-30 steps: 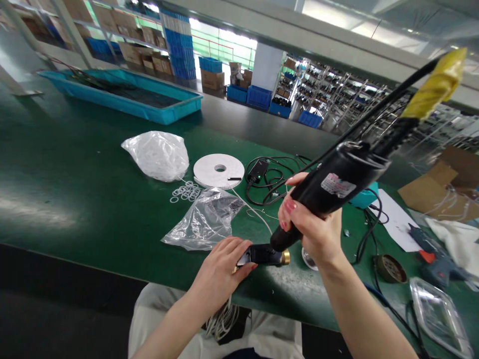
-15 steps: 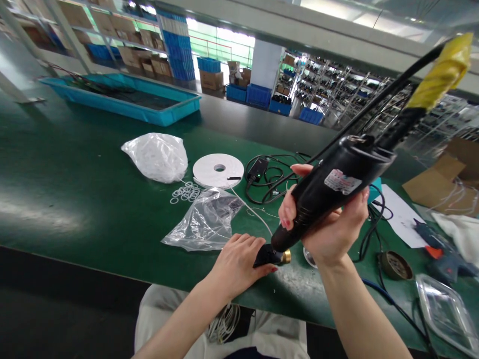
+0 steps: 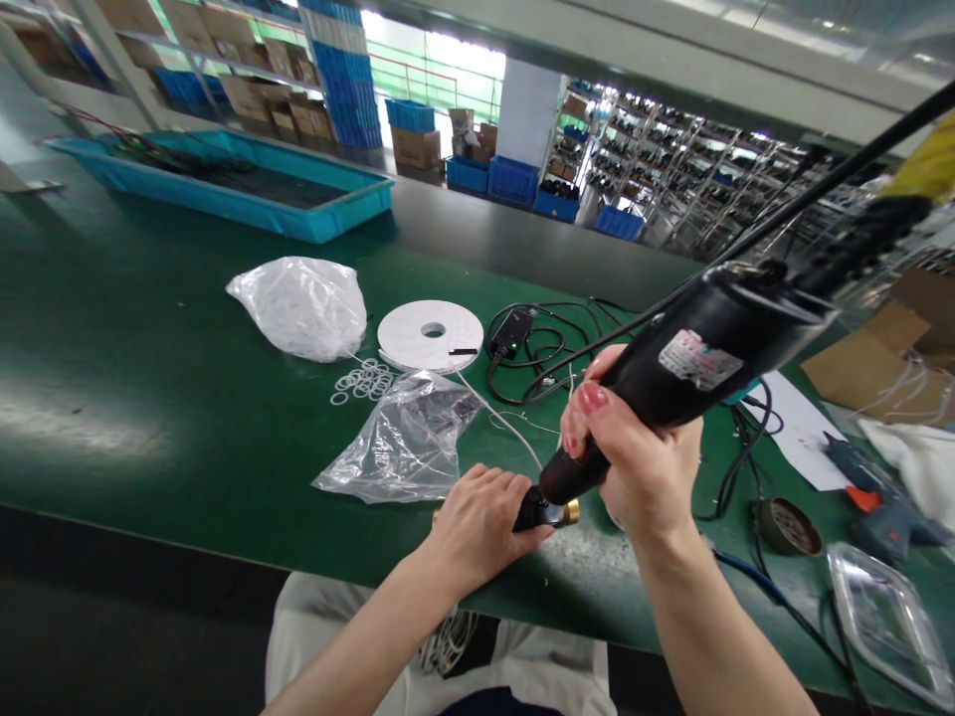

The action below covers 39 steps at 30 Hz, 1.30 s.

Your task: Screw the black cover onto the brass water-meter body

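**Brass-ended part [image 3: 532,509] gripped at green bench [image 3: 224,428] as power tool [image 3: 675,368] is brought to it**

The part, black with brass at its ends, is held near the front edge of the bench by the left hand [image 3: 477,512]. Its top is covered by the fingers, its near side is met by the thumb, and much of it is hidden beneath the palm. Whether it is rested on the surface or slightly raised cannot be told.

The black power tool is grasped by the right hand [image 3: 642,457], with the fingers wrapped around its lower barrel. It is tilted, its narrow nose pointed down at the part just beside the left hand; the exact contact is too small to be made out. A worn label [image 3: 699,360] is carried on its side, and yellow wrapping [image 3: 921,164] is seen on the cord above.

Beyond the hands, a flat clear bag [image 3: 395,447] is laid out near a tape roll [image 3: 403,336]. Loose white rings [image 3: 362,381] are scattered beside a full white bag [image 3: 298,308]. An adapter [image 3: 513,333], its light showing green, is ringed by black cable [image 3: 548,343]. On the right are seen a sheet of paper [image 3: 798,438], an orange-triggered tool [image 3: 887,507], a round brown dish [image 3: 789,527] and a clear tray [image 3: 851,577]. A long turquoise bin [image 3: 343,214] is set at the far left, and loaded racks [image 3: 657,164] are glimpsed behind.
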### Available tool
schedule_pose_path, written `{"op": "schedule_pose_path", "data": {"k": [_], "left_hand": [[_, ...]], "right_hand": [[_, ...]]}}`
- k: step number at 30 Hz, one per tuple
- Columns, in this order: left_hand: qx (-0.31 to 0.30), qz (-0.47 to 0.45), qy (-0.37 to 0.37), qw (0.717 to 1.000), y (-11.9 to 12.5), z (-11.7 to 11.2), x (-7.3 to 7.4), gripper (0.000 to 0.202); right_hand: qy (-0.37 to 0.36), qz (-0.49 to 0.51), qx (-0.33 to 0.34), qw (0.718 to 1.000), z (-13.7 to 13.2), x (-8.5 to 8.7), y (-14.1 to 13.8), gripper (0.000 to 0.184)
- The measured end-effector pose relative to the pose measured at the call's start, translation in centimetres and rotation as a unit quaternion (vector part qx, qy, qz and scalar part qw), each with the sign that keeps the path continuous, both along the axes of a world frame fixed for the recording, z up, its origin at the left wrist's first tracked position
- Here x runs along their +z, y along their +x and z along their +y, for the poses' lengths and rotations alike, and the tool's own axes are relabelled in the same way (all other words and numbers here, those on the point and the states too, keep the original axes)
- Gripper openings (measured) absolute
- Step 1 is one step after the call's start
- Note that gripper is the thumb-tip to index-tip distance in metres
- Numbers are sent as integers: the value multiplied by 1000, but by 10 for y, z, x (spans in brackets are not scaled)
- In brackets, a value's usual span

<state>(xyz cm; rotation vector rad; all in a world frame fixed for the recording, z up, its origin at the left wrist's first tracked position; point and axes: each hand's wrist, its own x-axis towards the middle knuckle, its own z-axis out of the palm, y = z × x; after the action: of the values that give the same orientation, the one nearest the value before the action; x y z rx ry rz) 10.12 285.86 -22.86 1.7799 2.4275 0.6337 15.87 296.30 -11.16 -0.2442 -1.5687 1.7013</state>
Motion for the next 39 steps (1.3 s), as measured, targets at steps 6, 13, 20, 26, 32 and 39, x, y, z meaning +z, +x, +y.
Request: {"op": "schedule_pose_path", "data": {"k": [6, 13, 20, 26, 32, 39], "left_hand": [[-7, -32, 26, 999, 1, -1, -3, 28], [-4, -9, 18, 1000, 1, -2, -5, 28], [16, -16, -39, 999, 2, 0, -1, 30], [8, -44, -59, 997, 0, 0, 2, 28], [-6, -50, -35, 998, -2, 0, -1, 27], [2, -52, 5, 999, -2, 2, -6, 26]], "right_hand": [[27, -14, 45, 999, -9, 3, 3, 21], [24, 4, 96, 995, -4, 2, 8, 47], [-22, -7, 131, 991, 4, 14, 7, 61], [-34, 5, 131, 991, 3, 16, 5, 54], [11, 32, 122, 992, 4, 6, 3, 53], [44, -2, 135, 990, 4, -2, -3, 18]]}}
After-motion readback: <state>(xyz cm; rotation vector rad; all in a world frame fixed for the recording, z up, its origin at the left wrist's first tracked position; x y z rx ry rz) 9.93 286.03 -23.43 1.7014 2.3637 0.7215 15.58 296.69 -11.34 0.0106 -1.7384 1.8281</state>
